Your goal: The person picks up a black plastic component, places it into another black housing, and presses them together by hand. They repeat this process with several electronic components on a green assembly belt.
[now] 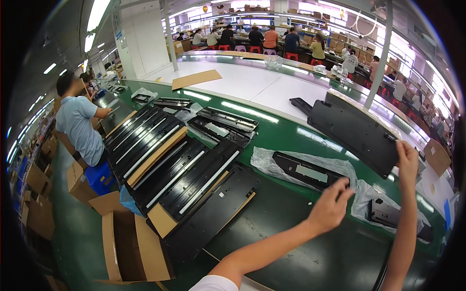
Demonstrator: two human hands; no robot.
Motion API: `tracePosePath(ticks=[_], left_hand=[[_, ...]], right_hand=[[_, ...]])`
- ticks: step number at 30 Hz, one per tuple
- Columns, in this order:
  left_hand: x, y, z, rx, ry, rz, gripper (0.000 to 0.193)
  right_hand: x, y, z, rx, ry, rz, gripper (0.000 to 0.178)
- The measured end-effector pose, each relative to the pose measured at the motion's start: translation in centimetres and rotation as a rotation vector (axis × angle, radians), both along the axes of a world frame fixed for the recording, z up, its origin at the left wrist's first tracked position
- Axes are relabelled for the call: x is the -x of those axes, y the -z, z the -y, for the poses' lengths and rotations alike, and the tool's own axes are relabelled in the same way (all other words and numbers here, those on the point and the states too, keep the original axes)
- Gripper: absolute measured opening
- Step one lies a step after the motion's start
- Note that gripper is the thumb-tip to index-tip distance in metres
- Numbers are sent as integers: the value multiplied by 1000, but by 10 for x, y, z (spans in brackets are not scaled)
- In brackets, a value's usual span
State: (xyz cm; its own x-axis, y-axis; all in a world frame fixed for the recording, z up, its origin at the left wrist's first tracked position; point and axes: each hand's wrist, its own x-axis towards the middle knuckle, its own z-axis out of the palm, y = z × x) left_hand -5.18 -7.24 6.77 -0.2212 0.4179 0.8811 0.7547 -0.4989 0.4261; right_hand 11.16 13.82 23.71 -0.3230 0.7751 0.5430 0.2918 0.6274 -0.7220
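My right hand [407, 157] grips a long flat black panel [352, 133] by its near right end, holding it tilted above the green work table [281, 131]. My left hand [331, 206] holds nothing that I can see; its fingers are loosely bent and apart, slightly blurred. Just beyond it, a black elongated part with a pale rectangular window [310, 172] lies on clear plastic wrap [262, 157]. To the right, a similar dark part [386, 212] rests partly in another plastic bag [361, 201].
Several black panels [211, 213] lie in overlapping rows at left, with cardboard sheets between them. An open cardboard box [114, 242] stands below the table's left edge. A co-worker in a light blue shirt [77, 121] is at far left. A cardboard sheet [196, 79] lies on the white surface beyond.
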Motion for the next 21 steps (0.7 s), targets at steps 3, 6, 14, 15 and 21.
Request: tracePosePath(ticks=[3, 6, 14, 15, 21], left_hand=[[27, -37, 10, 121, -235, -102, 98], [49, -49, 25, 180, -303, -199, 112], [63, -93, 23, 127, -177, -104, 108], [76, -90, 23, 155, -166, -53, 105], [158, -29, 13, 73, 129, 655, 71]], right_hand=[[-48, -31, 25, -241, -43, 88, 31], [-39, -54, 84, -232, -85, 108, 27], [-42, -90, 107, -26, -98, -168, 40], [-32, -76, 92, 160, -252, -135, 43], [3, 100, -18, 161, -206, 542, 38]])
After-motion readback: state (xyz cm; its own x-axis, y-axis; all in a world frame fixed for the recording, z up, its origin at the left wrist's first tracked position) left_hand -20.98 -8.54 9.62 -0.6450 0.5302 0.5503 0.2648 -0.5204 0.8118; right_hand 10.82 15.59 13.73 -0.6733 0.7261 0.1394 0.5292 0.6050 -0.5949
